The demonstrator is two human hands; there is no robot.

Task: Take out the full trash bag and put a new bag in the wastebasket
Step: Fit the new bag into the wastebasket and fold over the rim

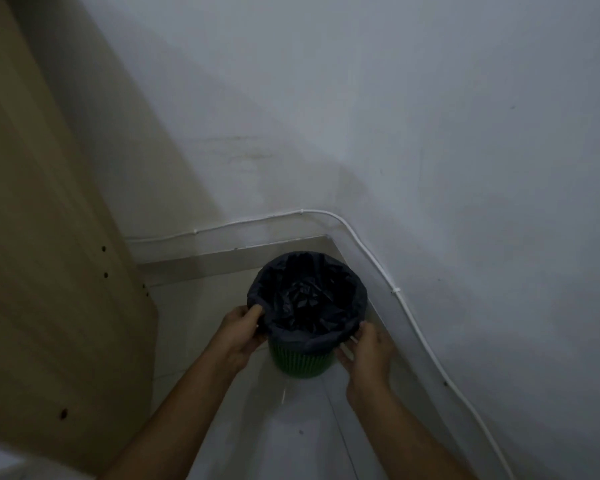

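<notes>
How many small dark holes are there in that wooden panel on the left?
4. Three sit near the wooden panel edge: at and. The fourth is lower down at. More may be lost in the dim light.

Crinkled plastic bag (305, 299), ribbed wastebasket (300, 358)

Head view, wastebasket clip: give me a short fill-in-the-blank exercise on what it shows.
1. The bag folded over the rim is ____ in colour.
2. The wastebasket under it is ____.
3. The left hand and right hand are at its ____.
4. The white cable runs along the ____.

Missing words: black; green; rim; wall
</notes>
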